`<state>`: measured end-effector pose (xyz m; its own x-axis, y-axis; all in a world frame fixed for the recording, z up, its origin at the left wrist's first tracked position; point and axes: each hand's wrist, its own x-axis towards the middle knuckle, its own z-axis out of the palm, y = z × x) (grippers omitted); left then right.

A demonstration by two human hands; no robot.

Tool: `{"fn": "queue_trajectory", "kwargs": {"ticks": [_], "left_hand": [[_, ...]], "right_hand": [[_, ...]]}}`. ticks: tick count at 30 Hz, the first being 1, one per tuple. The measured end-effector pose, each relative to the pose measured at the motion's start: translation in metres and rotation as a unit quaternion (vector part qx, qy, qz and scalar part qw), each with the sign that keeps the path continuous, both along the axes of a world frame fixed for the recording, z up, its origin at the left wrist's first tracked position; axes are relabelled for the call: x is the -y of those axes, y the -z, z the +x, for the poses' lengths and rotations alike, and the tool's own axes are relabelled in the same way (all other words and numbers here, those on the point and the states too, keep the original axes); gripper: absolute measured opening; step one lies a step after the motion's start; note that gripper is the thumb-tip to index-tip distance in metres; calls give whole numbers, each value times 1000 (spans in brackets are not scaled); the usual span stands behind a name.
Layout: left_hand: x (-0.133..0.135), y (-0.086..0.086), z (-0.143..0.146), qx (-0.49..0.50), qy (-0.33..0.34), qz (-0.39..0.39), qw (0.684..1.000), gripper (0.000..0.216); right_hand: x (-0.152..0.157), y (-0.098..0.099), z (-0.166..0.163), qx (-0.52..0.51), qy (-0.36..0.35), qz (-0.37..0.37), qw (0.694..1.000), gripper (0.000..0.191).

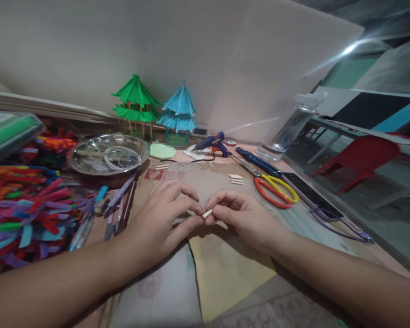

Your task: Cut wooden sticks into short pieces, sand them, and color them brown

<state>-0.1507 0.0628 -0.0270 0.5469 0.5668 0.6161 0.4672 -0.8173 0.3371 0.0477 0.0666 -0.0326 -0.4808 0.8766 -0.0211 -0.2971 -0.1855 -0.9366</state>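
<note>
A short pale stick (207, 213), seemingly wood, is pinched between the thumb and fingers of my right hand (239, 209). My left hand (174, 212) closes its thumb and fingertips on the stick's left end. Just beyond my hands, several similar short sticks (236, 179) lie side by side on the cardboard. More short sticks (162, 167) lie farther left. Under my hands is a cardboard work surface (235, 273) with a yellowish part. To the right rest scissors (276, 191) with one red and one yellow handle loop.
At the back stand a green tiered model hut (135, 105), a blue one (178, 114) and a blue glue gun (213, 145). A round metal tray (109, 155) and colourful fuzzy strips (27, 218) occupy the left. A clear bottle (283, 130) and dark-blue cutter (258, 161) are right.
</note>
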Motion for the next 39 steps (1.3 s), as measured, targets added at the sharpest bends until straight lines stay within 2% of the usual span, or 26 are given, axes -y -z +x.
{"fn": "queue_trajectory", "kwargs": {"ticks": [6,10,14,22,34,39], "left_hand": [[0,1,0,2,-2,7,1000,12],[0,3,0,20,-16,14,1000,12],[0,2,0,23,-4,16,1000,14],[0,1,-1,3,-17,23,1000,16],[0,2,0,15,-14,4,1000,12],[1,0,2,10,-11,1,1000,12]], "right_hand": [[5,-5,-2,15,29,-35,999,26],[10,-9,-5,52,61,8,997,27],[13,-11,-6,88,95,52,990,22],[9,-3,-3,62,93,50,992,19],[11,-1,-3,90,98,70,989,20],[11,2,-4,61,81,33,994,19]]}}
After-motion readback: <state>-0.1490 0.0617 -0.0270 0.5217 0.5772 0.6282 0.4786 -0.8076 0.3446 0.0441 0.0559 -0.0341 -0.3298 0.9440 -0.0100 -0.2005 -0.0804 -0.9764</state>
